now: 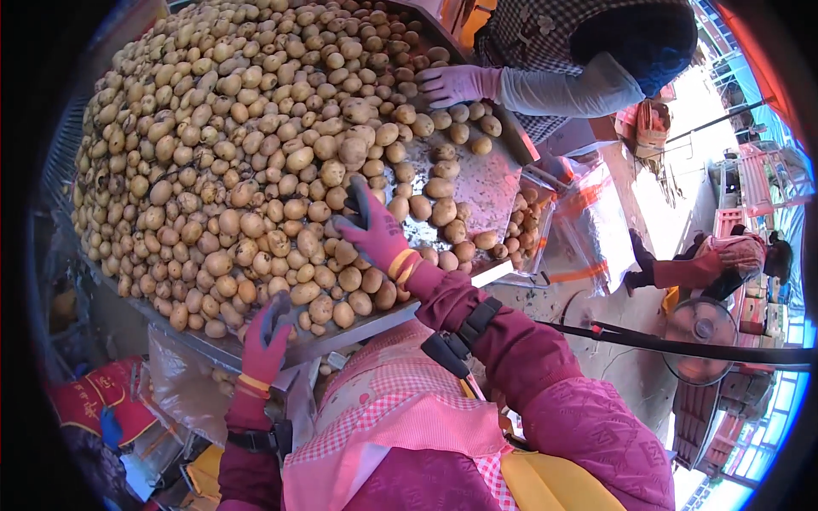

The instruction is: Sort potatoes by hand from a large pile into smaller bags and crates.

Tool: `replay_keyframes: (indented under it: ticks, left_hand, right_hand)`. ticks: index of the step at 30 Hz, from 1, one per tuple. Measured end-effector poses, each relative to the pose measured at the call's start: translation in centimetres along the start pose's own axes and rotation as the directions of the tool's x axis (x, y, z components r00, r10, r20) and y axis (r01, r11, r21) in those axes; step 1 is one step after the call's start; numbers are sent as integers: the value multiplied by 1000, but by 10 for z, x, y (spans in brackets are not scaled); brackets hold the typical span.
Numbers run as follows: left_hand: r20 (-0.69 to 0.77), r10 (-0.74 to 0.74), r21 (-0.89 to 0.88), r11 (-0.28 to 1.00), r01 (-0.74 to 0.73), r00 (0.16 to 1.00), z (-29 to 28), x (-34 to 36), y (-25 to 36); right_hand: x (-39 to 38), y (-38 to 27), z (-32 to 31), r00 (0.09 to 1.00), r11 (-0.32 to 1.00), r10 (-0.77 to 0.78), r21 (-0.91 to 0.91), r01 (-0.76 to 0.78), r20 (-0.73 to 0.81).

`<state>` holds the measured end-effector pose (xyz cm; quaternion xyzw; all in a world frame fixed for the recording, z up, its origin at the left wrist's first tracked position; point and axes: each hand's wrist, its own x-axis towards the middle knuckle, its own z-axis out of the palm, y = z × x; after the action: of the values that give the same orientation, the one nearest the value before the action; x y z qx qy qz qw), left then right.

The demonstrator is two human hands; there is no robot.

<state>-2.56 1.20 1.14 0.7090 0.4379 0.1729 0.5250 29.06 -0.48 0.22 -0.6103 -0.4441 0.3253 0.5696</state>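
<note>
A large heap of potatoes (230,170) covers most of a metal sorting table (332,338). My right hand (379,230), in a pink glove with dark fingertips, reaches over the near right part of the heap. Its thumb and fingers are spread apart among the potatoes, and I see none held. At the table's near edge is my left hand (266,341), in a matching glove. Its fingers point up beside the nearest potatoes, stretched out, with nothing visible in them.
Across the table, a co-worker's pink-gloved hand (456,85) rests on potatoes. Bagged potatoes (526,223) hang at the table's right corner, near a clear plastic bag (596,217). A black cable (656,342) crosses before a fan (700,328). Another plastic bag (183,375) hangs below the near edge.
</note>
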Motion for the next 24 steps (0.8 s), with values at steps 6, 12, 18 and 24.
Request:
replay_keyframes:
  ticks: [6, 12, 18, 24]
  left_hand:
    - [185, 283, 521, 784, -338, 941, 29, 20, 17]
    - [360, 65, 764, 552, -334, 931, 77, 39, 44]
    - [536, 153, 708, 454, -541, 830, 124, 121, 68]
    - [283, 419, 801, 392, -453, 863, 124, 170, 73]
  right_hand:
    - [-47, 30, -14, 687, 584, -218, -471, 661, 693]
    - [-1, 37, -75, 959, 443, -96, -851, 282, 268]
    - [-129, 10, -118, 852, 754, -57, -537, 378, 520]
    - [-188, 0, -147, 962, 809, 205, -585, -62, 181]
